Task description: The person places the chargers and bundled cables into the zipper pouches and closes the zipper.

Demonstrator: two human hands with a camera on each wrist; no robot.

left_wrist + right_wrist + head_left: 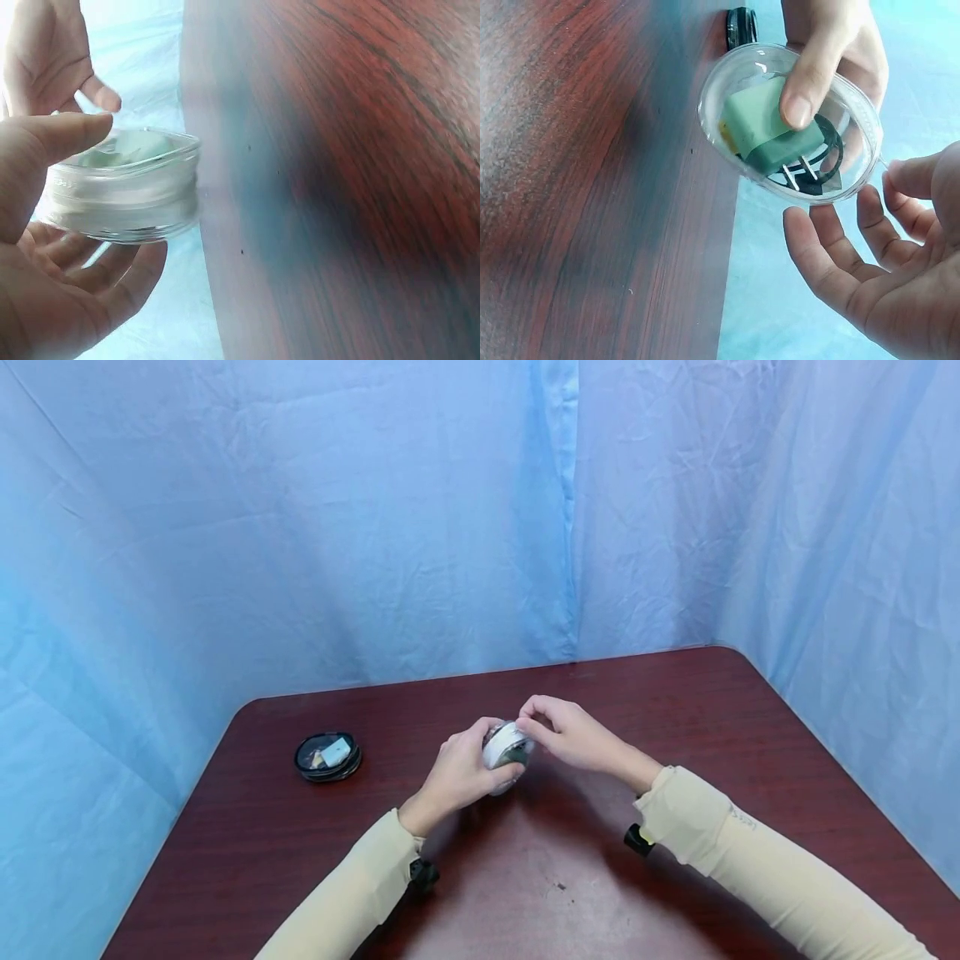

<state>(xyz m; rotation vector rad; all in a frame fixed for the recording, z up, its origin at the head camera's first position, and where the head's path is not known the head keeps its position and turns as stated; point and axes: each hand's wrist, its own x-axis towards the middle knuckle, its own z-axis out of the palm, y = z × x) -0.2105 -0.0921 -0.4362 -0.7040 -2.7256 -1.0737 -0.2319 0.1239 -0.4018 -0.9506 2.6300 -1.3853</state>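
Note:
A clear plastic case (718, 82) holds a light green power adapter (761, 112) with two metal prongs, plus a dark looped cable (838, 154). My left hand (461, 764) grips this case above the table, thumb on its clear face and fingers round the far side. At the case's edge, my right hand (573, 739) pinches what looks like a thin clear strip (885, 163) between thumb and index finger. The other right fingers are bent loosely beside the case. In the left wrist view, the case's side (124, 199) looks whitish and layered.
A round, black-rimmed case (327, 756) with a pale piece inside lies at the left on the dark red wooden table (247, 835). Light blue curtains (420, 527) hang behind the table and at both sides.

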